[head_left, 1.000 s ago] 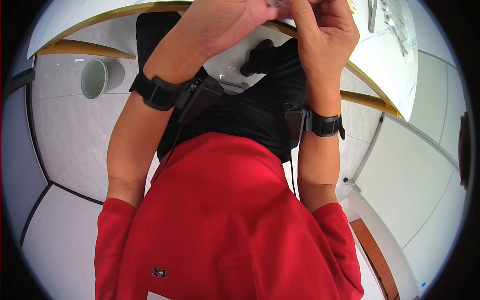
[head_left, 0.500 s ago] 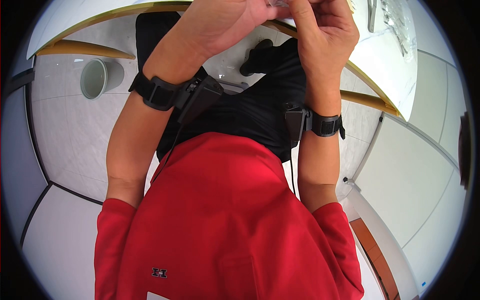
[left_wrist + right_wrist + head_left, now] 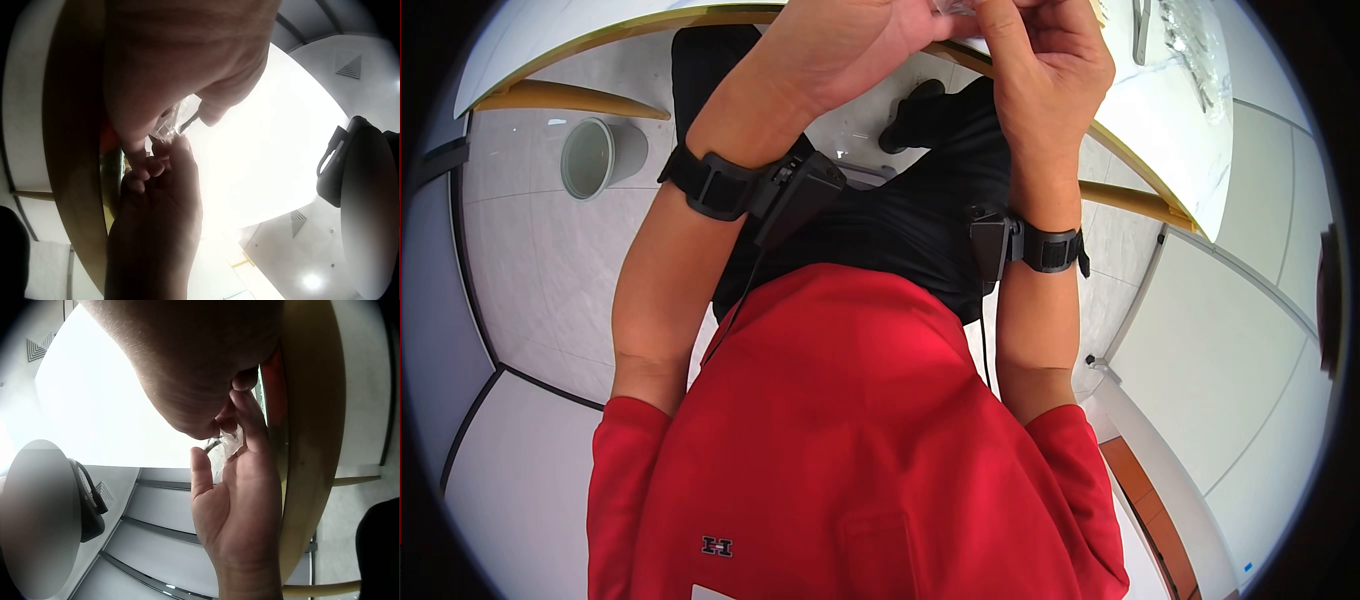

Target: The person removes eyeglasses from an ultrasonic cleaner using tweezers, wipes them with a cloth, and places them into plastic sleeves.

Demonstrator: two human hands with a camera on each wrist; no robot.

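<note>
My two hands meet at the top of the head view, over the table's near edge. Between them is a crinkled clear plastic bag, with a thin dark piece at its side near my left thumb. My left hand, palm partly turned up, holds the bag between its fingers and thumb; in the right wrist view its thumb stands apart from the fingers. My right hand pinches the bag's edge between thumb and bent fingers. Fingers hide much of the bag, and I cannot tell what the dark piece is.
The white marbled table has a gold edge. Towards its right side lie a slim metal item and clear plastic packaging with slender pieces in it. A grey bin stands on the floor at the left.
Hardly anything differs. My right hand has shifted very slightly left in the head view, while the left hand keeps its place and both stay at the bag.
</note>
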